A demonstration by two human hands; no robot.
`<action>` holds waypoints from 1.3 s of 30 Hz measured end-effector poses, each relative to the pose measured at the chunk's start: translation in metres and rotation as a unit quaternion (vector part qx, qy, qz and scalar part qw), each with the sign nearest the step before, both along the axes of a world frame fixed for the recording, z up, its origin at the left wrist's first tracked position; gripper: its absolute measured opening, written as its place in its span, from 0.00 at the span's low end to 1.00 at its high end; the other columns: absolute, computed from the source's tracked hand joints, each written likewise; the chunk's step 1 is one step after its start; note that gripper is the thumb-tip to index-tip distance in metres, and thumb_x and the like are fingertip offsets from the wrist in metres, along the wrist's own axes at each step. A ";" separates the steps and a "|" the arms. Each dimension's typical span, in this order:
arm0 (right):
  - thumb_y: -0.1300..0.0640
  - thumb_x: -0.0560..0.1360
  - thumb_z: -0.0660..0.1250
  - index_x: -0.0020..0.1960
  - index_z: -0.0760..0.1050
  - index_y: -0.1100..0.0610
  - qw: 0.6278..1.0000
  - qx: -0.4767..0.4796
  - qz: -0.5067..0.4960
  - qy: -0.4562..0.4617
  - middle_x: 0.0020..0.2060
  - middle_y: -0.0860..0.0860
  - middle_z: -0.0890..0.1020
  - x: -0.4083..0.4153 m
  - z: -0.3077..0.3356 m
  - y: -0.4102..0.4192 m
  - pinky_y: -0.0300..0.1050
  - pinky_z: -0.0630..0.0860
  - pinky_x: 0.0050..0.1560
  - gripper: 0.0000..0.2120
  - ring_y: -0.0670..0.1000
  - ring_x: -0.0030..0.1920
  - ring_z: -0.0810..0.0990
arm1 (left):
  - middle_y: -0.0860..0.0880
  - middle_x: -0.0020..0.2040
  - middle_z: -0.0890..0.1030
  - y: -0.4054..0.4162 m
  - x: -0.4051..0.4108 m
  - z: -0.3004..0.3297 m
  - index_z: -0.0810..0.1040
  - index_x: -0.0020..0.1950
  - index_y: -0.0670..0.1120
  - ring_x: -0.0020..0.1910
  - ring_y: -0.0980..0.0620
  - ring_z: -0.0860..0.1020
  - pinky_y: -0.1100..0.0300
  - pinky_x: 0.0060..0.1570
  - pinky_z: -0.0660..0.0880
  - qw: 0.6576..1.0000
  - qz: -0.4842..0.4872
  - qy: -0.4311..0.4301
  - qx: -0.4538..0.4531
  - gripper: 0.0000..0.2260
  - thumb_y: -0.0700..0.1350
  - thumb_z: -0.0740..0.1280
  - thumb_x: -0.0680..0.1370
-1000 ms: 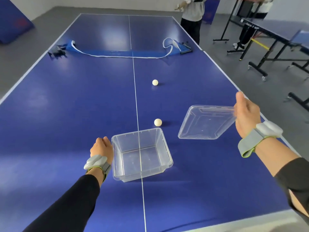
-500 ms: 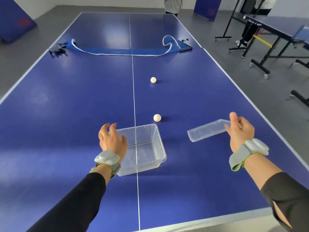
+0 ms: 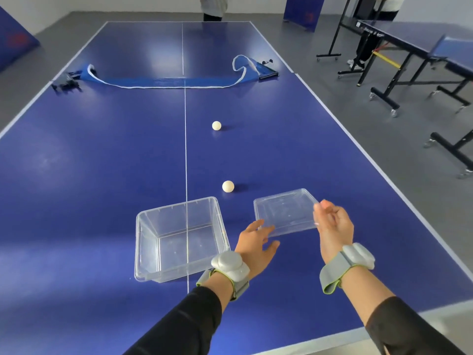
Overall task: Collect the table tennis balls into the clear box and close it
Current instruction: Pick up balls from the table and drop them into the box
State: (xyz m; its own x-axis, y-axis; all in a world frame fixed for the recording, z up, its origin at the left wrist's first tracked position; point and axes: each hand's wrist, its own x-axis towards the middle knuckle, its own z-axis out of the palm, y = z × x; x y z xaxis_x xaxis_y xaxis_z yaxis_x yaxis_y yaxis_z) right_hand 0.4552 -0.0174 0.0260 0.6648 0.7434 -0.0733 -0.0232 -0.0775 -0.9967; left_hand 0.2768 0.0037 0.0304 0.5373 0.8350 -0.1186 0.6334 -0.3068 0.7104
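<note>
The clear box (image 3: 180, 239) stands open on the blue surface (image 3: 76, 175), on the white centre line, and there is no ball inside it. Its lid (image 3: 285, 212) is just to the right of the box, held a little tilted, with the far edge higher. The right hand (image 3: 334, 225) is at the right edge of the lid, with fingers curled at that edge, but this part is blurred, so I cannot tell if its grip really holds the lid. The left hand (image 3: 256, 243) reaches across in front of the box, with its fingers spread and quite straight; the fingertips are at the near left corner of the lid, so its grip is wide and holds nothing. Both wrists carry a grey band with a pale device on it. Two white table tennis balls lie on the surface to the right of the centre line: the near ball (image 3: 228, 186) is just behind the box, between the box and the lid, and the far ball (image 3: 216, 125) is well apart, further up the surface. Behind it, the blue net (image 3: 166, 82) lies flat across the surface. At the far end a person (image 3: 213, 7) stands, seen only in part. On the right, on the grey floor, there is another table (image 3: 422, 39) on wheels.
</note>
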 end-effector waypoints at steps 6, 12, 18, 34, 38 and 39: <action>0.63 0.76 0.65 0.57 0.76 0.49 0.973 -0.157 0.130 -0.108 0.71 0.49 0.69 0.020 -0.049 -0.015 0.44 0.70 0.63 0.13 0.48 0.63 0.74 | 0.45 0.79 0.46 -0.007 0.010 -0.036 0.56 0.76 0.45 0.76 0.43 0.58 0.59 0.72 0.60 0.982 -0.093 0.165 0.020 0.22 0.40 0.54 0.81; 0.63 0.78 0.60 0.63 0.73 0.54 0.892 -0.238 0.264 -0.279 0.74 0.50 0.62 0.020 -0.081 -0.015 0.40 0.68 0.65 0.14 0.54 0.70 0.69 | 0.35 0.77 0.49 -0.031 0.015 -0.067 0.57 0.75 0.41 0.74 0.29 0.51 0.37 0.73 0.48 0.916 -0.129 0.380 0.011 0.23 0.44 0.55 0.80; 0.63 0.80 0.55 0.70 0.65 0.53 0.790 -0.280 0.373 -0.398 0.77 0.48 0.51 0.008 -0.103 -0.002 0.37 0.64 0.68 0.20 0.49 0.77 0.50 | 0.35 0.77 0.48 -0.034 0.015 -0.084 0.60 0.73 0.36 0.71 0.23 0.41 0.33 0.71 0.42 0.854 -0.163 0.494 0.024 0.22 0.43 0.52 0.81; 0.62 0.73 0.66 0.66 0.69 0.57 0.829 -0.186 0.340 -0.404 0.66 0.54 0.69 -0.006 -0.066 0.073 0.40 0.66 0.62 0.22 0.54 0.66 0.70 | 0.44 0.78 0.49 0.004 0.028 -0.040 0.56 0.74 0.40 0.77 0.45 0.49 0.53 0.73 0.59 0.981 0.027 0.185 -0.051 0.22 0.41 0.53 0.80; 0.61 0.75 0.63 0.74 0.59 0.51 0.800 -0.209 0.385 -0.410 0.73 0.54 0.58 -0.018 -0.057 0.110 0.46 0.68 0.64 0.29 0.55 0.70 0.65 | 0.46 0.75 0.57 0.030 0.032 -0.014 0.63 0.71 0.41 0.73 0.45 0.62 0.56 0.66 0.67 0.992 0.059 0.109 -0.032 0.20 0.42 0.54 0.80; 0.61 0.75 0.62 0.74 0.57 0.49 0.787 -0.222 0.398 -0.416 0.74 0.54 0.55 -0.021 -0.058 0.119 0.49 0.69 0.66 0.30 0.56 0.71 0.64 | 0.47 0.75 0.59 0.033 0.027 -0.010 0.64 0.71 0.41 0.71 0.45 0.65 0.57 0.64 0.69 0.994 0.065 0.092 -0.015 0.19 0.41 0.54 0.80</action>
State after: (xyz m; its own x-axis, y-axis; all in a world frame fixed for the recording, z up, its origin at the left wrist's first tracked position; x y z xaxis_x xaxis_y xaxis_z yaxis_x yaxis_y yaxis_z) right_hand 0.4341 0.1020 -0.0316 -0.0425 0.9726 -0.2285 0.8547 -0.0831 -0.5124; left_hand 0.3041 0.0371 0.0207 0.3915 0.8908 -0.2306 0.7861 -0.1936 0.5870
